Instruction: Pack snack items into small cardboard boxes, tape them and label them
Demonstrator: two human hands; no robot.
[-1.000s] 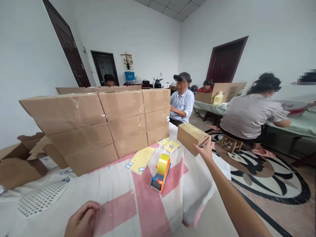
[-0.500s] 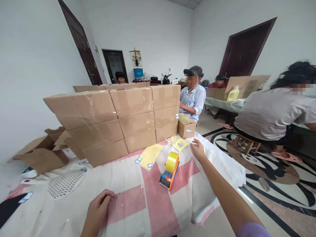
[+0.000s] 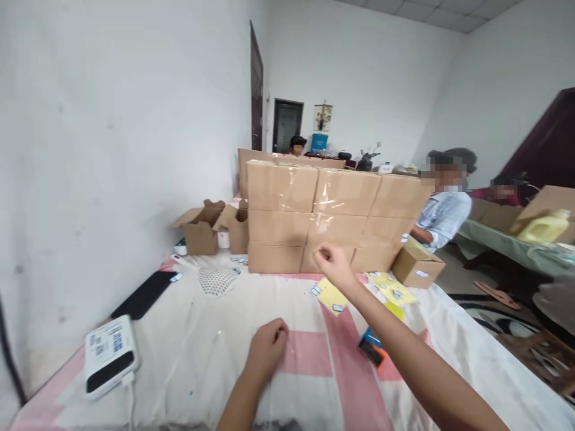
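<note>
My right hand (image 3: 332,266) is raised over the table with fingers loosely curled and nothing in it, in front of the stacked, taped cardboard boxes (image 3: 314,215). On the white and pink cloth (image 3: 202,335) rests my left hand (image 3: 266,347), closed in a loose fist. A small sealed box (image 3: 415,266) lies at the right end of the stack. My right forearm partly hides the tape dispenser (image 3: 372,347). Yellow label sheets (image 3: 330,296) lie beside it.
Open cardboard boxes (image 3: 202,227) stand at the back left by the wall. A white device (image 3: 110,353) and a black flat object (image 3: 144,293) lie at the left. A perforated white disc (image 3: 218,278) is near the stack. Other people sit at the right, by a green table (image 3: 503,242).
The view has swung left. My right hand left the small box beside the stack and drew back toward the middle, lifted. My left hand stays on the cloth.
</note>
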